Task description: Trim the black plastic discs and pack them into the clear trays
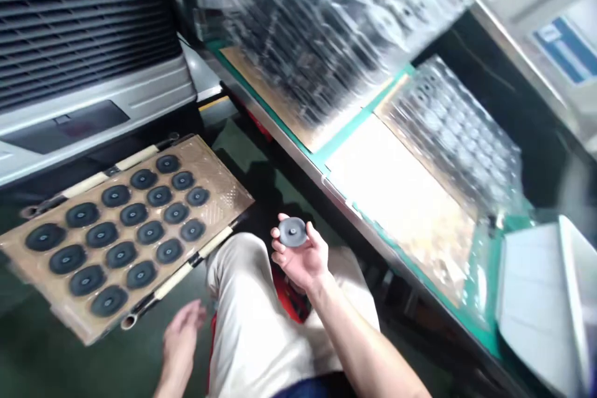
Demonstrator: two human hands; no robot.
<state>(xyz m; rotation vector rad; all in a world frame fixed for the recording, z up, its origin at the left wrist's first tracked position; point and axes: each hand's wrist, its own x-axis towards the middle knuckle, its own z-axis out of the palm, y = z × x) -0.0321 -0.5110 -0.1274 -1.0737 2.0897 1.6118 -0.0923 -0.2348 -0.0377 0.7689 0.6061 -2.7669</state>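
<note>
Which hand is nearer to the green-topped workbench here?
Right. The right hand, holding a dark disc, is over the legs, apart from the workbench but closer to its edge; the left hand is farther away, outside the left leg, near the tray of discs.

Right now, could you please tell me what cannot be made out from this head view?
All in the head view:
Underside of the dark disc: hidden, turned toward the right hand.
Individual parts in the tall stack of trays: smeared by blur, so uncountable.
Any lettering on the blue-and-white panel: too blurred to read.
Full extent of the slatted panel: cut off by the top and left edges.
</note>
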